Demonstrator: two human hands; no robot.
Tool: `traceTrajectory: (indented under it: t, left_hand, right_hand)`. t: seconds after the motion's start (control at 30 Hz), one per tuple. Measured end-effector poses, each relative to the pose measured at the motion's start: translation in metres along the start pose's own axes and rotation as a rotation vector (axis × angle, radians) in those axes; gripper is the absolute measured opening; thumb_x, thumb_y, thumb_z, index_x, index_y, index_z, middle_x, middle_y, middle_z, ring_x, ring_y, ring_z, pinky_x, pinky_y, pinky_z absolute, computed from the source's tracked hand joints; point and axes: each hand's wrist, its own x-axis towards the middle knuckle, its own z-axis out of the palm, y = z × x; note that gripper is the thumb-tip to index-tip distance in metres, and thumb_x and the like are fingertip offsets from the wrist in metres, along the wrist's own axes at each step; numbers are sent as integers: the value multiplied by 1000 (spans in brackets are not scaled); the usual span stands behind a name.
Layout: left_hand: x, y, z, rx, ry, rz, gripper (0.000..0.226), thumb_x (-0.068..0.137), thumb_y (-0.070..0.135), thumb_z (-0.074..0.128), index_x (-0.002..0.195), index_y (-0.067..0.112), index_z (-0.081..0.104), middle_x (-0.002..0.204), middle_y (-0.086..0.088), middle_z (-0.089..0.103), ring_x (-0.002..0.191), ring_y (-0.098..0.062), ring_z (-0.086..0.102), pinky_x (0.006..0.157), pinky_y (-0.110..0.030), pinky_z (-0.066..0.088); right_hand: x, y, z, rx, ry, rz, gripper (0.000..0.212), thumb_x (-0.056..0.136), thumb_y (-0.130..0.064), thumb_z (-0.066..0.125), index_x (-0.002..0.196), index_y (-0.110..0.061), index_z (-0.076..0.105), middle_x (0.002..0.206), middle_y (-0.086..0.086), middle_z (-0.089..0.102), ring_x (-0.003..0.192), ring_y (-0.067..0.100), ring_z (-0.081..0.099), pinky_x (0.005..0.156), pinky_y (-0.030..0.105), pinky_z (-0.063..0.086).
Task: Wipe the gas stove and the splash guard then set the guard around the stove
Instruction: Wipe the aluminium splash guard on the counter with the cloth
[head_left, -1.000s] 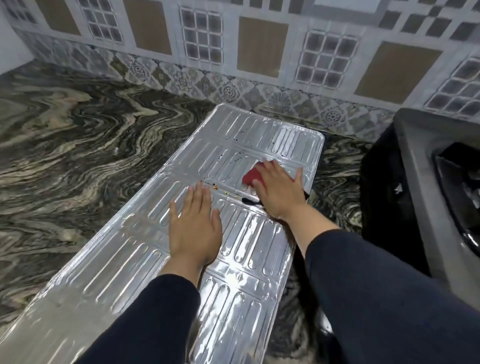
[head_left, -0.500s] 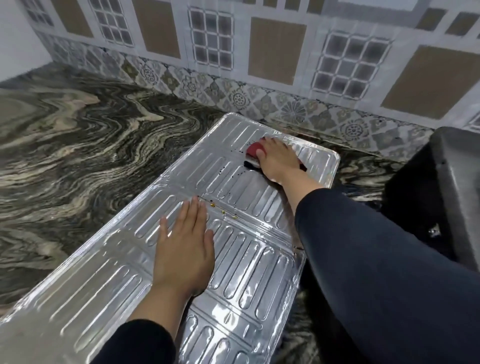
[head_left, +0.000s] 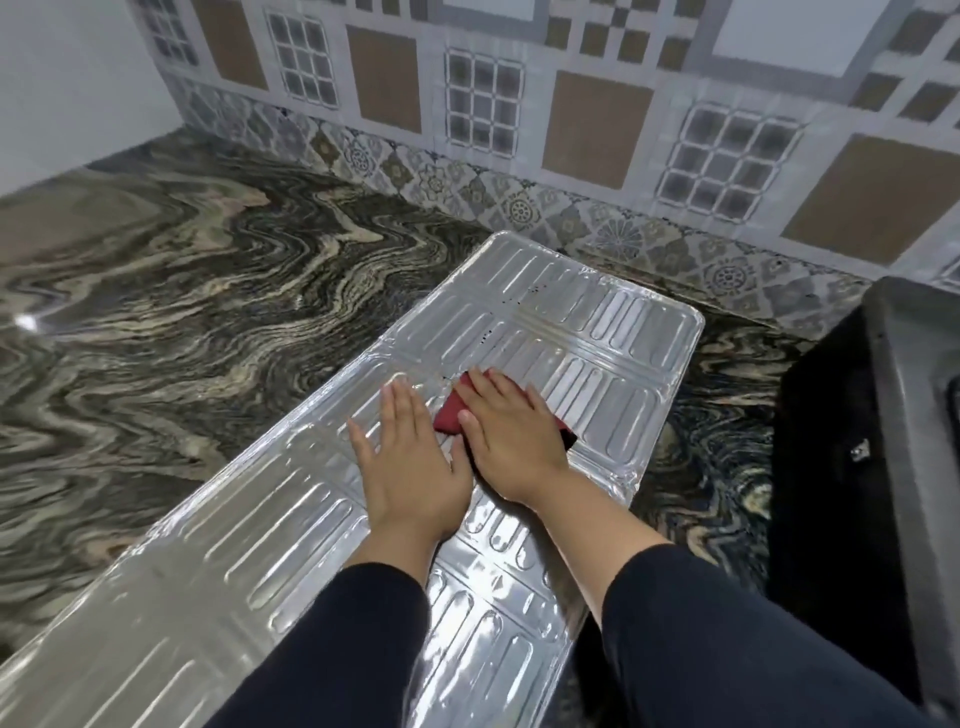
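The silver foil splash guard (head_left: 597, 332) lies flat on the marbled counter, running from the near left to the far right. My left hand (head_left: 410, 462) rests flat on its middle, fingers spread. Right beside it, my right hand (head_left: 511, 441) presses a red cloth (head_left: 449, 415) down on the guard, near the fold line. Dark specks show on the far panel beyond the cloth. The gas stove (head_left: 904, 467) is a grey and black body at the right edge, only partly in view.
The dark marbled countertop (head_left: 208, 291) stretches to the left and behind the guard. A patterned tiled wall (head_left: 519, 119) rises along the back. The stove's black side stands close to the guard's right edge.
My right hand has pulled the red cloth back from the guard's far end to the middle, beside my left hand. The left hand has stayed flat on the guard.
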Motion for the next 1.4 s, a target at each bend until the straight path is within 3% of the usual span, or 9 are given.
traceTrajectory:
  t: [0.27, 0.6, 0.7, 0.77, 0.93, 1.03, 1.27, 1.33, 1.4]
  left_hand:
    - [-5, 2, 4, 8, 7, 12, 76, 92, 51, 8, 151, 5, -6, 160, -9, -15, 147, -20, -20, 119, -50, -7]
    - [-4, 2, 6, -53, 19, 22, 76, 92, 53, 11, 150, 8, -12, 159, -7, -21, 145, -19, -26, 119, -50, -8]
    - [-5, 3, 7, -60, 24, 22, 77, 91, 53, 10, 150, 9, -11, 159, -7, -21, 145, -19, -26, 118, -50, -9]
    - [-5, 4, 7, -57, 29, 19, 77, 90, 53, 9, 150, 9, -9, 159, -7, -19, 145, -19, -24, 118, -50, -9]
    - [-5, 6, 4, 14, -13, 8, 76, 88, 52, 4, 145, 7, -18, 158, -9, -23, 145, -20, -26, 118, -51, -11]
    - [-3, 6, 4, 14, -24, -2, 76, 90, 50, 5, 149, 7, -13, 159, -9, -21, 145, -20, -24, 118, -50, -12]
    - [-5, 4, -2, -10, -68, 24, 75, 94, 49, 14, 151, 5, -7, 161, -10, -15, 147, -23, -18, 118, -54, -8]
    - [-4, 5, -7, -24, -128, 19, 74, 94, 48, 16, 151, 5, -7, 160, -11, -16, 147, -23, -18, 117, -57, -7]
    - [-1, 5, -17, -52, -218, -1, 73, 96, 46, 18, 151, 7, -9, 159, -9, -20, 146, -22, -21, 113, -61, -11]
  right_hand:
    - [74, 4, -2, -19, -102, -179, 46, 102, -37, 20, 147, -33, 26, 158, -15, 16, 147, 9, 8, 117, 48, 0]
    - [180, 132, -44, -96, -18, 244, 51, 101, -40, 14, 149, -24, 20, 161, -6, 8, 148, 18, 6, 116, 57, 6]
    - [204, 124, -42, -101, -3, 316, 56, 99, -44, 15, 149, -19, 20, 161, 0, 11, 148, 22, 6, 116, 57, 8]
    - [208, 98, -33, -122, 5, 233, 60, 98, -49, 19, 149, -18, 20, 161, 1, 12, 147, 22, 7, 118, 51, 9]
    - [155, 40, -15, -38, -1, -14, 57, 98, -46, 33, 148, -22, 24, 160, -4, 17, 147, 19, 13, 119, 40, 11]
    - [98, 31, -9, 23, 5, -83, 51, 98, -41, 38, 146, -23, 31, 157, -5, 26, 145, 15, 18, 117, 37, 14]
    - [-32, 45, -23, 119, 36, 148, 49, 99, -38, 39, 145, -22, 33, 156, -5, 28, 145, 16, 21, 115, 32, 16]
    - [-52, 27, -23, 264, -4, 244, 46, 99, -41, 39, 141, -24, 40, 149, -2, 42, 137, 19, 37, 107, 30, 29]
    - [-64, 11, -32, 633, 13, 393, 36, 98, -39, 41, 127, -21, 54, 130, 5, 60, 113, 22, 57, 90, 28, 40]
